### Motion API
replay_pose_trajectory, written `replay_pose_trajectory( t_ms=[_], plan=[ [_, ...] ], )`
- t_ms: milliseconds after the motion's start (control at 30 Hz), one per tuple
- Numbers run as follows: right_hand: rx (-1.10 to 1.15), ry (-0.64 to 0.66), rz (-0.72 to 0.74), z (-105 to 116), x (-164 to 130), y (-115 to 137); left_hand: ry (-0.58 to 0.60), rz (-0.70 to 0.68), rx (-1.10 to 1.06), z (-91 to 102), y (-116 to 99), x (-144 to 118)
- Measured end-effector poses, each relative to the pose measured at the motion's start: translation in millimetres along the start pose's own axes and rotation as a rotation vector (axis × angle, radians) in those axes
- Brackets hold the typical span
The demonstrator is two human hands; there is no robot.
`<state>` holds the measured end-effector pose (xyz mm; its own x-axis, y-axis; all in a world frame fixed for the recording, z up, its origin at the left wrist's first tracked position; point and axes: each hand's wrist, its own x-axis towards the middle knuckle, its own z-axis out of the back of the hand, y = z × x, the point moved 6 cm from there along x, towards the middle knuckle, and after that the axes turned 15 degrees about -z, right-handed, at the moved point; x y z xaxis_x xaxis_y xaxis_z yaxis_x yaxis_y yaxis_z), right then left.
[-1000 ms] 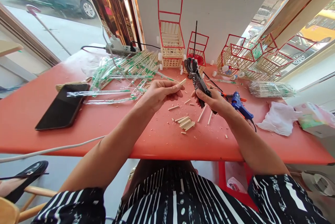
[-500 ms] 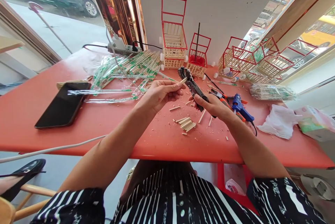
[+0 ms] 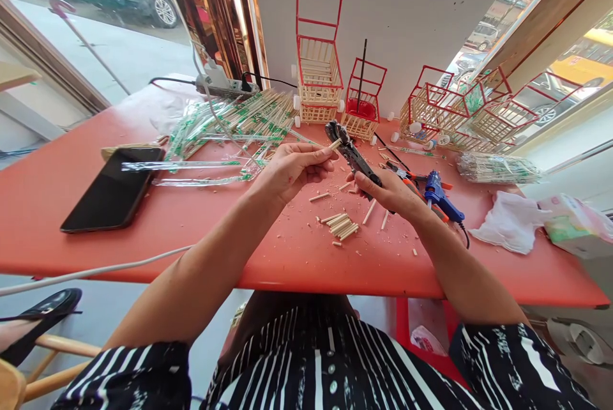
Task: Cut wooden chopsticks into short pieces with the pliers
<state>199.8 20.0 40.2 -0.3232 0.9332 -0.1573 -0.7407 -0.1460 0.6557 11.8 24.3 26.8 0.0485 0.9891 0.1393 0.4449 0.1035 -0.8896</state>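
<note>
A short wooden stick (image 3: 334, 144) is pinched between the thumb and fingers (image 3: 320, 154) of the left hand (image 3: 292, 170), its free end pointing right and slightly away, into the head of the black cutters (image 3: 352, 153). The cutters are gripped by the right hand (image 3: 390, 191), whose fingers are wrapped around the handles; the tool's long axis runs from the hand up and to the left, with the blades set about the stick's tip. Both hands are held just above the red surface (image 3: 287, 250). Below them a small heap of cut stick pieces (image 3: 341, 225) is seen, roughly eight lying side by side, with a few more single pieces scattered around and wood chips strewn about. Just right of the right hand one blue glue gun (image 3: 439, 195) is laid beside orange-handled pliers (image 3: 412, 180). Farther left, one dark phone (image 3: 108, 191) lies face up, and a large spread of wrapped chopsticks (image 3: 239, 119) with green print is piled behind it; the print is too small to be read. Along the wall two upright red-framed stick baskets (image 3: 320, 71) are stood, and two or three more are tipped over at the right. One power strip (image 3: 221, 83), one white cloth (image 3: 510, 221) and a second bundle of wrapped sticks (image 3: 498, 167) are also placed there.
</note>
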Motion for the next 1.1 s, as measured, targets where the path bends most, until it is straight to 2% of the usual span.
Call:
replay_pose_trajectory(
  t_ms=[567, 900, 1100],
  plan=[
    [-0.019, -0.019, 0.017, -1.8, 1.7, -1.1, -0.064, 0.055, 0.001, -1.6, -5.2, -2.9],
    [0.038, -0.023, 0.005, -3.3, 1.1, -2.6, -0.046, 0.038, 0.044, -1.2, -7.9, -2.4],
    [-0.035, -0.072, 0.032, -5.8, 2.8, -10.2, -0.052, 0.012, 0.081, 0.8, -6.2, -1.4]
  ],
)
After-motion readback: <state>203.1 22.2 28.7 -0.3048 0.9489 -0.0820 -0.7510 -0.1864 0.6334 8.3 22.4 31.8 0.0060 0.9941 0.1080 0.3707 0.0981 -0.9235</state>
